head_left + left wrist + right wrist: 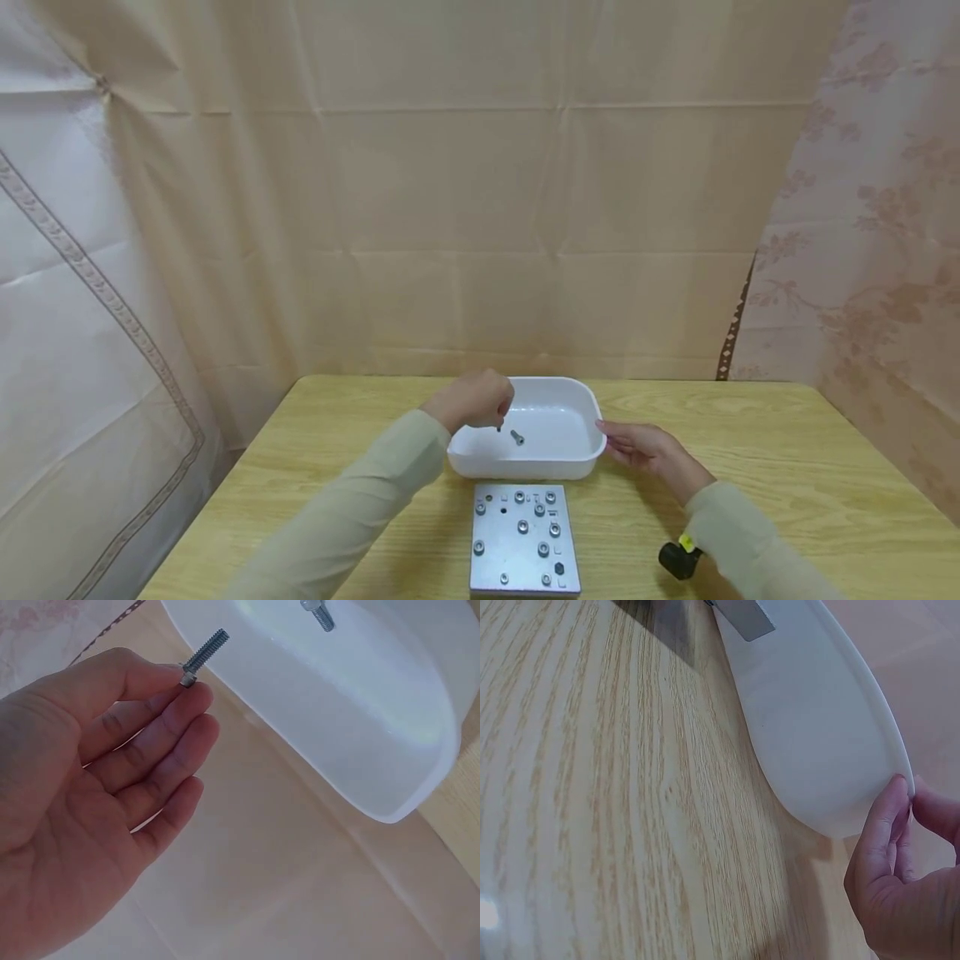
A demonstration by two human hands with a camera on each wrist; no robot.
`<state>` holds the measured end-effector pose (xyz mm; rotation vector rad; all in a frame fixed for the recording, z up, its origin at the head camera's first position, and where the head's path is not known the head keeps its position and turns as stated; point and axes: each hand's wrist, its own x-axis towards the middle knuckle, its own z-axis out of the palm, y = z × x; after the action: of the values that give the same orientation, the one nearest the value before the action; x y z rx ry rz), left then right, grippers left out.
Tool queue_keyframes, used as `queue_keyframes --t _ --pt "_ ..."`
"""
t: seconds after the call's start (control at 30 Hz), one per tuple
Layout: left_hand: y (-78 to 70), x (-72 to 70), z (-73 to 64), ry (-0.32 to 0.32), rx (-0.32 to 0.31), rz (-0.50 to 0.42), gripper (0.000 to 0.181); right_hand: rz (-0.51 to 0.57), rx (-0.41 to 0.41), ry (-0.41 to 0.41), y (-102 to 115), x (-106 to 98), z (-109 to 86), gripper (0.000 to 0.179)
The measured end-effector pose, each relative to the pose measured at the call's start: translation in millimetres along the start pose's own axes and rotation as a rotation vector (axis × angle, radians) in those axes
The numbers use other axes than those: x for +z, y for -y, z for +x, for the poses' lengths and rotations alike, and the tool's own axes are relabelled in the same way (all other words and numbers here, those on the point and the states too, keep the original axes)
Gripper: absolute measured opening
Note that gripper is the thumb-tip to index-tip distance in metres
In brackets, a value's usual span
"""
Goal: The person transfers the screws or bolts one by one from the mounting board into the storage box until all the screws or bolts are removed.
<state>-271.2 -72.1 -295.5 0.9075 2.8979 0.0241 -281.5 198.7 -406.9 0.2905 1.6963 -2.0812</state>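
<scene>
Between thumb and fingertips, my left hand (477, 398) pinches a small metal screw (205, 656) by its head, threaded end outward. This hand is over the left side of a white tray (525, 469). Inside the tray lies another socket-head screw (517, 437), also partly seen in the left wrist view. My right hand (647, 450) grips the tray's right rim, with the thumb on one side and fingers on the other in the right wrist view. In front of the tray lies a silver metal plate (510, 567) with several socket-head screws standing in it.
A black object with a yellow part (678, 561) lies by the right forearm, partly hidden by the sleeve. Everything stands on a wood-grain table (397, 546). Beige cloth (465, 208) hangs behind the table's far edge, with patterned cloth at both sides.
</scene>
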Motion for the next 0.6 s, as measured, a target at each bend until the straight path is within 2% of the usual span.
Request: queue_keyframes --t 0.2,0.4,0.53,0.6 --pt "1.3 -0.6 8.4 -0.005 -0.019 -0.041 0.01 -0.007 -0.004 0.001 -1 -1 0.3 0.016" --pt "2.7 1.6 15.9 0.009 -0.037 -0.079 0.006 -0.021 -0.007 0.0 -3 -3 2.6 0.007" --pt "3.9 3.7 20.7 0.016 -0.056 -0.105 0.004 -0.021 -0.005 0.039 -3 -8 6.8 0.019" --pt "4.7 4.7 23.1 0.011 -0.059 -0.11 0.005 -0.021 -0.005 0.035 -3 -8 6.7 0.019"
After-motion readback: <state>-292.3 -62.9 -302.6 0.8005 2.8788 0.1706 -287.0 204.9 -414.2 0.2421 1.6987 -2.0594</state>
